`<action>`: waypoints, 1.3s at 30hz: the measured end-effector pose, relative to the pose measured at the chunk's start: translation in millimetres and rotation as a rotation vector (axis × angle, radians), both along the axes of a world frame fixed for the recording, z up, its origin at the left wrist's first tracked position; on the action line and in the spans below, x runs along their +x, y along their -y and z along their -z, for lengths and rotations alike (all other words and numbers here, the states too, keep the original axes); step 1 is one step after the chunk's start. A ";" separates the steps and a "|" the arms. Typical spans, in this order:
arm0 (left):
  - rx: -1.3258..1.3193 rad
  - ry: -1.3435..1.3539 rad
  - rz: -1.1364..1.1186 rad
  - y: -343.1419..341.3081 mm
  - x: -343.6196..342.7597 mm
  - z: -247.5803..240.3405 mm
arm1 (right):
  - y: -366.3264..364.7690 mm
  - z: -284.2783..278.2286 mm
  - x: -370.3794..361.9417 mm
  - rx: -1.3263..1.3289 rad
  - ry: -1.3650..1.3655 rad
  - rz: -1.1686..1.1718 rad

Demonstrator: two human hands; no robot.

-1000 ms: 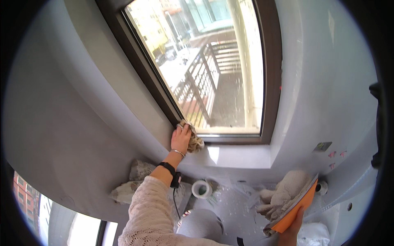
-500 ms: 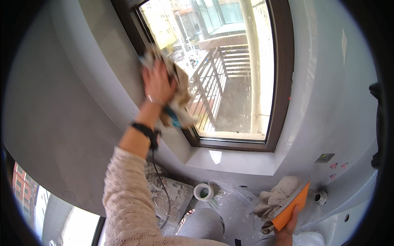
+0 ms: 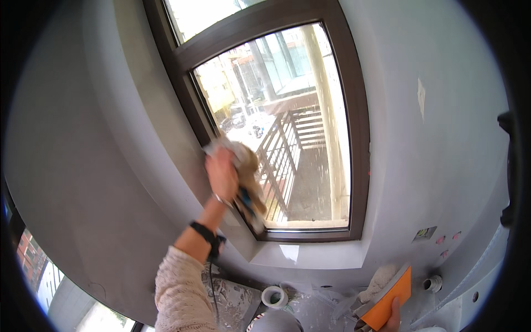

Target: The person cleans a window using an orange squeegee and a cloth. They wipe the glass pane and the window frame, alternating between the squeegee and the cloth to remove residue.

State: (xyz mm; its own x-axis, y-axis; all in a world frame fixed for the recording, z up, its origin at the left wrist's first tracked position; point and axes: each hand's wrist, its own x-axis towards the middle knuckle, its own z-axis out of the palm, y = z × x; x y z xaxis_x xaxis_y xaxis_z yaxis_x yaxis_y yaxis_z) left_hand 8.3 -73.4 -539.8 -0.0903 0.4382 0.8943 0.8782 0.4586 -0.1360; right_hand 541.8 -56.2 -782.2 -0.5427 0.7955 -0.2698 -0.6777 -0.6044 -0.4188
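Observation:
My left hand (image 3: 222, 174) is closed around a beige cloth (image 3: 249, 176) with a blue patch, which lies against the lower left side of the dark brown window frame (image 3: 358, 166). Motion blurs the cloth's edges. Behind it, the window glass (image 3: 310, 171) carries whitish streaks and spots. Low on the right, my right hand (image 3: 394, 316) grips a flat orange scraper (image 3: 391, 299) with a grey edge. A bunched brownish towel (image 3: 378, 283) sits just behind the scraper; whether that hand also holds it, I cannot tell.
Below the window is a pale sill (image 3: 315, 259). A white round tub (image 3: 274, 297) stands on the spattered floor beside a stained board (image 3: 235, 296). At the right, an open electrical box (image 3: 424, 234) is set in the grey wall, above a short pipe end (image 3: 433, 284).
My left hand and the cloth have slid down along the left side of the window frame. The view has tilted upward, showing an upper pane. My right hand still has the scraper.

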 end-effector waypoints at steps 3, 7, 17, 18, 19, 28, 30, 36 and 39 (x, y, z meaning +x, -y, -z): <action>0.409 -0.230 -0.038 -24.9 -11.5 -133.4 | -9.0 9.8 -4.1 0.027 -0.039 -0.035; 0.524 -0.087 -0.292 -70.6 -14.7 -204.7 | -13.6 19.7 -7.5 0.097 -0.021 0.030; 0.619 -0.172 0.422 -231.4 194.3 -133.2 | -0.3 -0.8 3.2 0.223 -0.001 0.030; 0.573 -0.114 0.423 -233.4 193.0 -118.9 | 0.9 -1.8 5.0 0.185 0.005 0.051; 0.473 -0.025 0.412 -231.8 187.9 -101.0 | 2.2 -2.1 6.9 0.164 -0.005 0.044; -0.899 -0.304 0.262 -137.4 146.6 174.8 | 13.2 3.4 5.6 0.130 -0.026 0.021; -0.614 -0.068 0.539 -131.8 145.8 164.0 | 13.8 2.1 3.8 0.155 -0.039 -0.005; 0.535 -0.162 0.687 -186.8 164.3 -90.6 | 6.2 -1.3 1.5 0.155 -0.012 -0.030; 0.427 -0.173 0.486 -203.4 175.8 -214.2 | 0.5 0.2 0.0 0.074 0.009 0.033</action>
